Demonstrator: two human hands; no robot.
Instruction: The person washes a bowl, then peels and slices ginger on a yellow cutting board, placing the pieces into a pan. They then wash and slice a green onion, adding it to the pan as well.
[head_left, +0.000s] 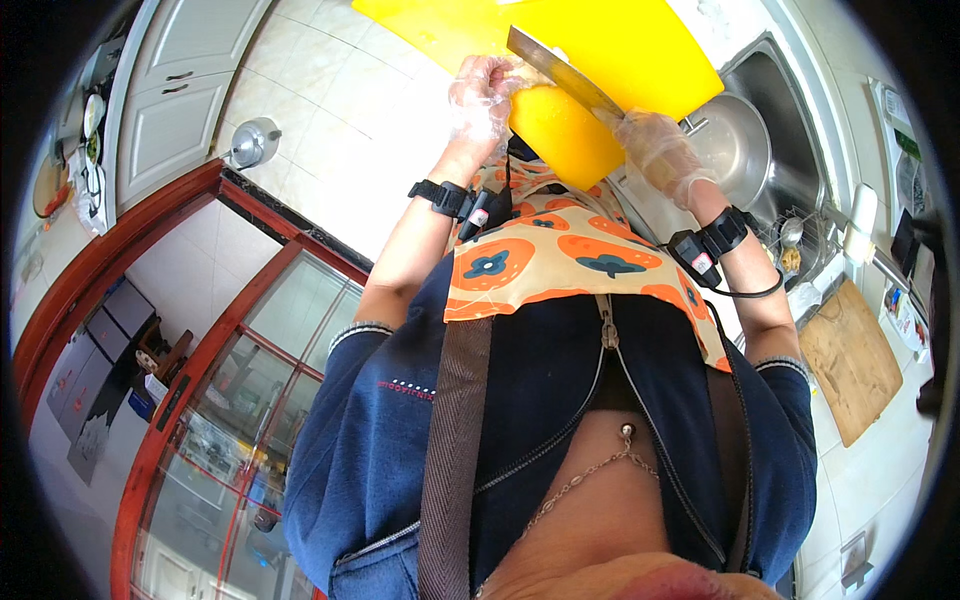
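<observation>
A yellow cutting board lies before me at the top of the view. My right hand, in a clear plastic glove, grips the handle of a wide-bladed kitchen knife. The blade slants up and left over the board. My left hand, gloved likewise, has its fingers curled on a pale piece of food beside the blade. Glare and the blade partly hide the food, so its kind is unclear. A small white bit shows just behind the blade.
Right of the board, a metal pot sits in a stainless steel sink. A wooden board is at the far right. A metal kettle stands on the tiled floor at the left, near a red-framed glass door.
</observation>
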